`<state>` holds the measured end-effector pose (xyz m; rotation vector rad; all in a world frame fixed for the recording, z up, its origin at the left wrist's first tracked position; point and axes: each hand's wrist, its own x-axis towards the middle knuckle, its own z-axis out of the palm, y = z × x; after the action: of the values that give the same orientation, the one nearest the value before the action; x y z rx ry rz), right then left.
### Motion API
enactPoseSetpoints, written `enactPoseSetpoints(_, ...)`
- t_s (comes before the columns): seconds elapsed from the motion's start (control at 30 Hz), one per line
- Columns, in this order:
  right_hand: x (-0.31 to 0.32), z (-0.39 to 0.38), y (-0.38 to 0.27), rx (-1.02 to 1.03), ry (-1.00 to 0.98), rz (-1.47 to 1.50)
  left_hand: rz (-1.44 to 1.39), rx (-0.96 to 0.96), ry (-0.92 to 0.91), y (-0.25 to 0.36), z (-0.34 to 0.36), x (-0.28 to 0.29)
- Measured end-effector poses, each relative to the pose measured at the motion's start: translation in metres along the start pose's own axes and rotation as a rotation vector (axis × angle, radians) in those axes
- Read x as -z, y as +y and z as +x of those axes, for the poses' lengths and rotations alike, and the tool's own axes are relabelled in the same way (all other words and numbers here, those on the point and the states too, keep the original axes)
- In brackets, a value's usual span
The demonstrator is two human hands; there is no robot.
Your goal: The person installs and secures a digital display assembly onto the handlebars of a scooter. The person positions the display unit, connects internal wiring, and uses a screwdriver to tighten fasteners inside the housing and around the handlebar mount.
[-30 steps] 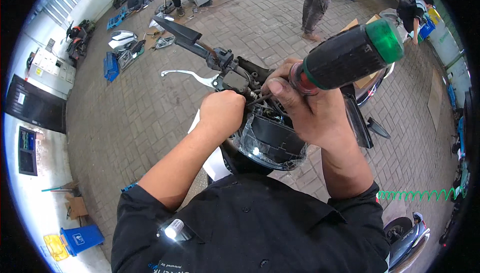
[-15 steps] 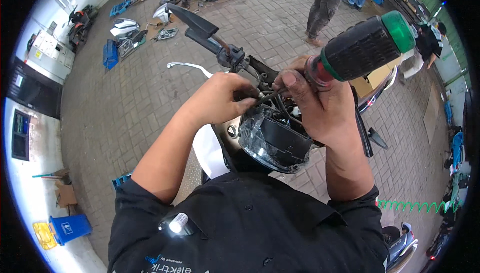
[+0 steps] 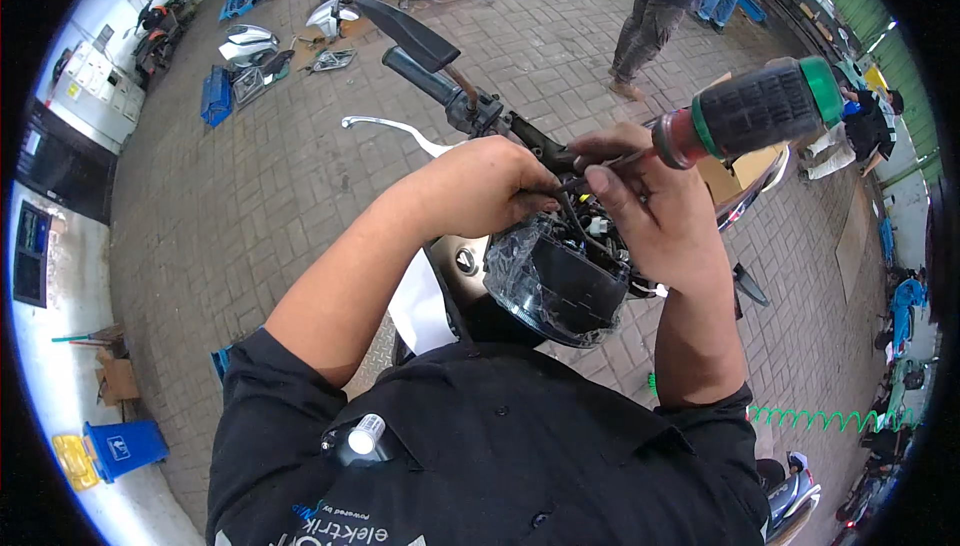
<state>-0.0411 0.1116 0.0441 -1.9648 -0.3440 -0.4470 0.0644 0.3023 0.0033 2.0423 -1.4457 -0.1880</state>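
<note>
Since the earlier frame, the screwdriver point(image 3: 768, 108) lies flatter, its black-and-green handle farther from the right thumb and more shaft exposed; the left hand point(image 3: 485, 186) has moved closer to the right hand point(image 3: 662, 208). The screwdriver's long axis runs from the handle, at upper right, down-left toward the left fingertips. The right hand is nearer and grips the shaft between thumb and fingers. The left fingers are bent near its far end; whether they grip anything cannot be told. Wearer-side of both hands sits a film-wrapped front housing point(image 3: 565, 291); beyond the left hand, a handlebar point(image 3: 425, 76) and silver brake lever point(image 3: 398, 129).
</note>
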Motion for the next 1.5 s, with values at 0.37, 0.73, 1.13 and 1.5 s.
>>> enactPoseSetpoints(0.37,0.005,-0.008,0.012,0.152,-0.042,-0.324,-0.039,-0.065,0.084,-0.001,-0.003,0.004)
enactPoseSetpoints(0.73,0.0,-0.012,0.012,0.215,-0.076,-0.356,0.004,-0.046,0.086,0.004,-0.008,0.005)
enactPoseSetpoints(1.13,-0.006,-0.012,0.016,0.174,-0.068,-0.355,-0.073,-0.105,0.11,0.001,-0.008,-0.005)
enactPoseSetpoints(1.5,-0.001,-0.008,0.02,0.18,-0.128,-0.376,0.009,-0.132,0.027,0.007,-0.006,0.003)
